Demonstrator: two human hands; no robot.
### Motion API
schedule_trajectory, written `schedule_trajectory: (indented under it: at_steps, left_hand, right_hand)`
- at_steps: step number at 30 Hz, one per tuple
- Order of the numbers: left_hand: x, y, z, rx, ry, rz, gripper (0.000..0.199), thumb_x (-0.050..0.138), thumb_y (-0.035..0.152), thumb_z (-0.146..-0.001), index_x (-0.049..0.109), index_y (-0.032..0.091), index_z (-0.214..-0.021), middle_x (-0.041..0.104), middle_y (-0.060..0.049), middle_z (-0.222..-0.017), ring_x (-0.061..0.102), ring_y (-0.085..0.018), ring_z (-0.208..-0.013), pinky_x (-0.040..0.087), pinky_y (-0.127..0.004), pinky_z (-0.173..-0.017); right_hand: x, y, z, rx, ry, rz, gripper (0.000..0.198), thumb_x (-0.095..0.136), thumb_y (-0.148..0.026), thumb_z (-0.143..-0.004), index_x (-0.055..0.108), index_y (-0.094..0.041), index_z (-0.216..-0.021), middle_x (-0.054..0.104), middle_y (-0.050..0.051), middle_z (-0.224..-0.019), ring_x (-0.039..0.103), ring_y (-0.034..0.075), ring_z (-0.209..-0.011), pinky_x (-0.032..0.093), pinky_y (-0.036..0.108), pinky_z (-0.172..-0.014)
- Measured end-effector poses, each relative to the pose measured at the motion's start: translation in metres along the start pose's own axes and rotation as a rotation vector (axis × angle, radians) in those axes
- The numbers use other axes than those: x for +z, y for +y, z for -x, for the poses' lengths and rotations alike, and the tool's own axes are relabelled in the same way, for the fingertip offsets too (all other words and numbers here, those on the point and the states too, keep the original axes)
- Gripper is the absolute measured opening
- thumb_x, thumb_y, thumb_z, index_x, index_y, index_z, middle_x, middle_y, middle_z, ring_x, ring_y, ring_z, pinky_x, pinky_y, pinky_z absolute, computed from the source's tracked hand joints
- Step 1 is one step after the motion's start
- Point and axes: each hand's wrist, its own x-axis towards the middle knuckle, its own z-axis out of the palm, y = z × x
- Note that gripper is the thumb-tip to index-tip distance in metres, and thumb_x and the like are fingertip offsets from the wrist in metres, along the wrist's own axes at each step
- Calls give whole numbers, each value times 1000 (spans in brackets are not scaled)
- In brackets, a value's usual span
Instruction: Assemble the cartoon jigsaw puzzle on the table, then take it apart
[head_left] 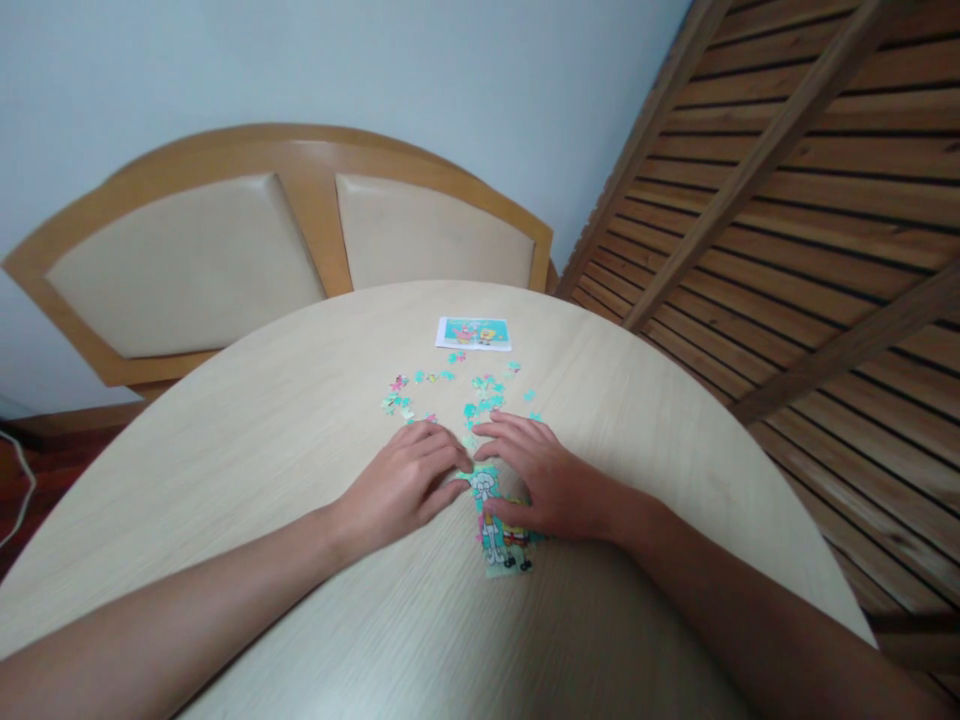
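A partly joined jigsaw puzzle lies on the table, showing a pale tall cartoon figure beside a yellow one. At its upper left corner is my left hand, thumb and forefinger closed about a small light green puzzle piece that is mostly hidden. My right hand arches over the puzzle's right side, covering part of it. Its fingers are apart and reach beyond the top edge, while the thumb rests on the picture. Loose puzzle pieces in teal lie just past my fingertips.
Farther back on the round wooden table lies a printed picture sheet. More scattered pieces, teal and pink, sit beyond my left hand. A padded bench back stands behind the table, and a slatted wooden panel slants along the right.
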Motion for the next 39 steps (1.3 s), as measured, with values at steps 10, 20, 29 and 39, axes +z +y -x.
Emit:
schedule_trajectory:
  at_steps: [10, 20, 29, 39]
  left_hand:
    - [-3, 2, 0, 35, -17, -57, 15, 54, 30, -102, 67, 23, -99, 68, -2, -97, 58, -22, -99, 40, -43, -100]
    - [-3, 3, 0, 22, -29, -37, 17, 54, 31, -101, 67, 22, -95, 68, -3, -97, 59, -21, -97, 43, -41, -95]
    - [-27, -23, 4, -258, 116, -184, 22, 52, 31, -98, 66, 21, -111, 68, -8, -111, 62, -26, -105, 50, -44, -93]
    - [-38, -66, 12, -472, 80, -371, 31, 48, 33, -98, 69, 16, -113, 71, -12, -114, 65, -29, -103, 54, -44, -89]
  right_hand:
    - [0, -1, 0, 11, -1, -4, 47, 70, -48, -85, 61, -19, -120, 54, 15, -146, 36, 34, -144, 29, 54, -116]
    - [-3, 0, -1, -57, -2, -26, 38, 66, -46, -90, 64, -21, -119, 57, 11, -142, 42, 30, -139, 30, 50, -115]
    - [-6, -3, 0, -151, -11, -43, 46, 69, -50, -88, 68, -23, -125, 62, 12, -135, 54, 28, -126, 36, 50, -109]
    - [-6, -2, 1, -151, -5, -66, 45, 71, -48, -87, 69, -22, -124, 65, 13, -131, 57, 28, -121, 40, 49, -106]
